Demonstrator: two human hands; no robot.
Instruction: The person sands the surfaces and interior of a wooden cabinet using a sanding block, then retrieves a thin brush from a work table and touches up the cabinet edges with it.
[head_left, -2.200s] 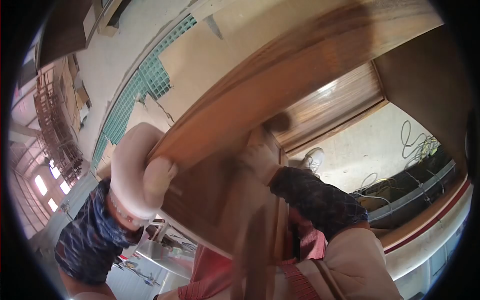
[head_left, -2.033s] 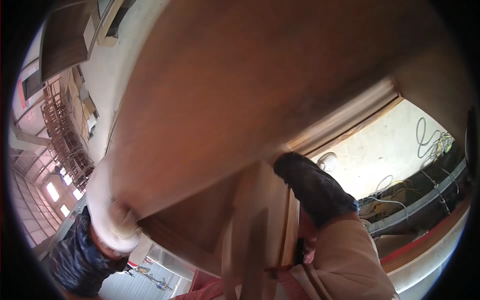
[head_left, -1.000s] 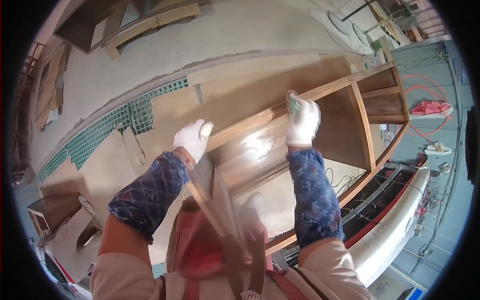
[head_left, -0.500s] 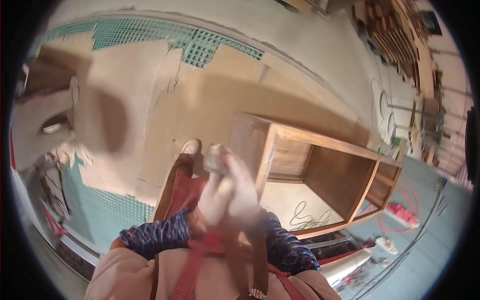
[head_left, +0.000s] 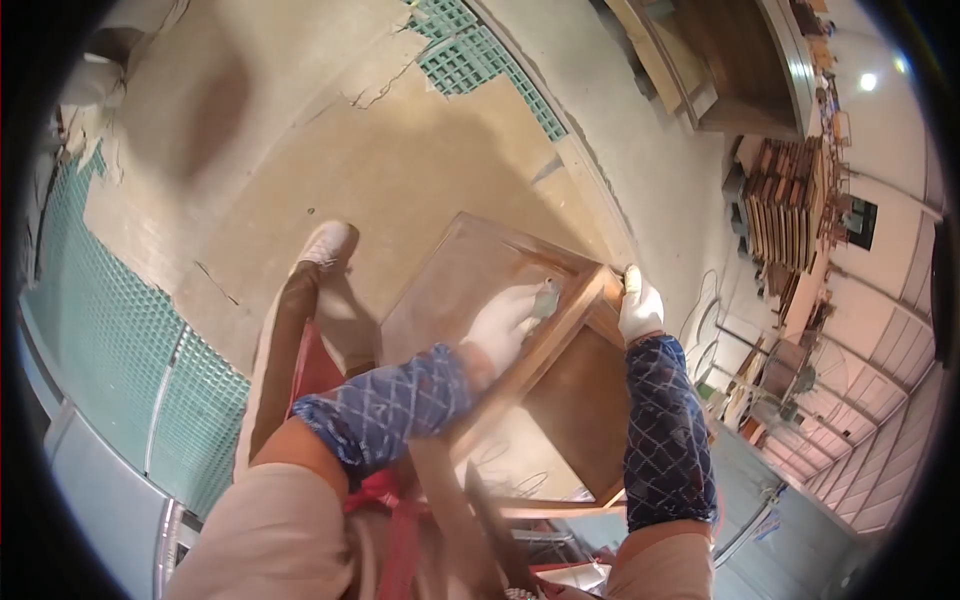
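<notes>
A brown wooden cabinet (head_left: 455,265) with an open front lies in front of me, its lighter frame edges meeting at a far corner. My left hand (head_left: 503,325), in a white glove, presses a small pale grey-green pad (head_left: 546,300) against the side panel, close to the frame edge. The pad's exact kind is unclear. At the far corner my right hand (head_left: 641,305), also gloved in white, is closed around the frame, thumb upward. Blue patterned sleeve covers wrap both forearms.
Worn brown sheeting (head_left: 400,180) covers the floor, with green grating (head_left: 130,270) showing at the left. A dark wooden cabinet (head_left: 740,60) stands at the far right, near stacked wooden panels (head_left: 790,205). Thin cable (head_left: 510,465) lies inside the near cabinet.
My hands were together in front of me around a small greyish piece. They have separated: the left is on the side panel with the pad, the right on the cabinet's corner. My view has turned.
</notes>
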